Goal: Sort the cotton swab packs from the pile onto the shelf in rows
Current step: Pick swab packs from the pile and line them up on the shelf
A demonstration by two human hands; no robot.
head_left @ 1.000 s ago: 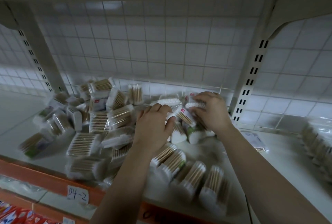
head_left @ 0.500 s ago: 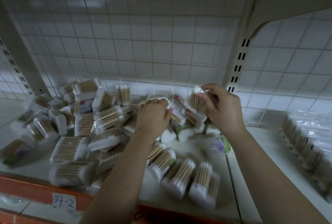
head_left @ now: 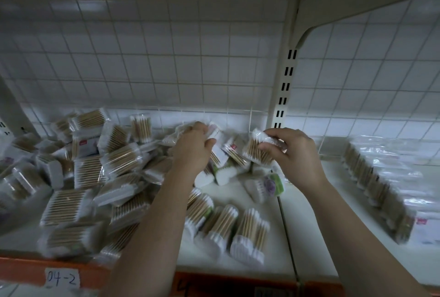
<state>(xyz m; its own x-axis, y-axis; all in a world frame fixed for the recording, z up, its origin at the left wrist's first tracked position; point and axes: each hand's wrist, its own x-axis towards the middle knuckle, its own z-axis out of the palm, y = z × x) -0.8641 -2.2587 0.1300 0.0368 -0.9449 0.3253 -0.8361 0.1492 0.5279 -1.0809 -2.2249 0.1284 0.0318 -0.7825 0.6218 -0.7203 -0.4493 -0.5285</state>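
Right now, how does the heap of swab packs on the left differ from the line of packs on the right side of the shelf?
The heap is jumbled, packs tilted and overlapping at all angles; the line stands side by side in one straight run. Hands work at the heap only: the left hand grips a labelled pack, the right hand a swab pack; nothing touches the line. Both are clear-wrapped, wooden-stick swabs.

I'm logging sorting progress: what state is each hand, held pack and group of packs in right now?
pile: jumbled, unsorted.
right hand: pinches lifted pack, raised over the pile.
left hand: grips top pack at the pile's back.
front row: packs standing side by side.
right-side row: lined up along the shelf.
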